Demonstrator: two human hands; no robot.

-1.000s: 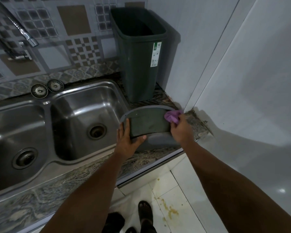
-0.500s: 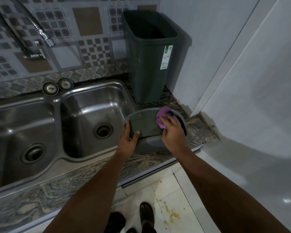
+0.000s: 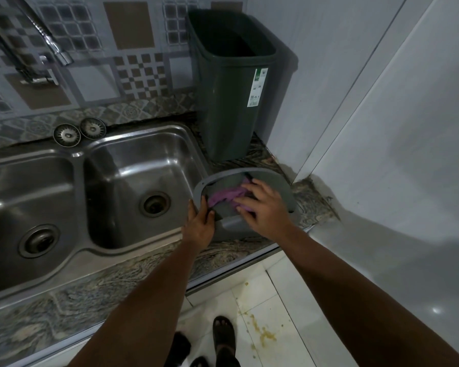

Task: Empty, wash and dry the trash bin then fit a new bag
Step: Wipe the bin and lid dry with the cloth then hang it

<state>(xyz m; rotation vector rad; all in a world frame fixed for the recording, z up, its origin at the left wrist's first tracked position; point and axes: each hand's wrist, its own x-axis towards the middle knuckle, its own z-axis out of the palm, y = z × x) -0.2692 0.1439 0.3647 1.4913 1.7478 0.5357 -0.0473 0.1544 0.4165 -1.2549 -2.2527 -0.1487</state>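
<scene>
A dark green trash bin [image 3: 227,102] stands upright and without a bag on the counter in the back corner, a white label on its side. Its grey lid [image 3: 278,185] lies on the counter in front of it, beside the sink. My left hand [image 3: 199,221] grips the lid's left edge, thumb on the inner flap. My right hand [image 3: 263,207] presses a purple cloth [image 3: 224,196] onto the middle of the lid, fingers spread over it.
A steel double sink [image 3: 133,181] fills the left, with two loose strainers [image 3: 78,131] behind it and a tap [image 3: 35,43] above. White wall panels [image 3: 382,128] close the right side. Yellowish stains [image 3: 263,332] mark the floor tiles by my sandalled feet [image 3: 223,337].
My right hand has slid the purple cloth from the lid's right rim leftward across its middle. My left hand has kept its hold on the lid's left edge.
</scene>
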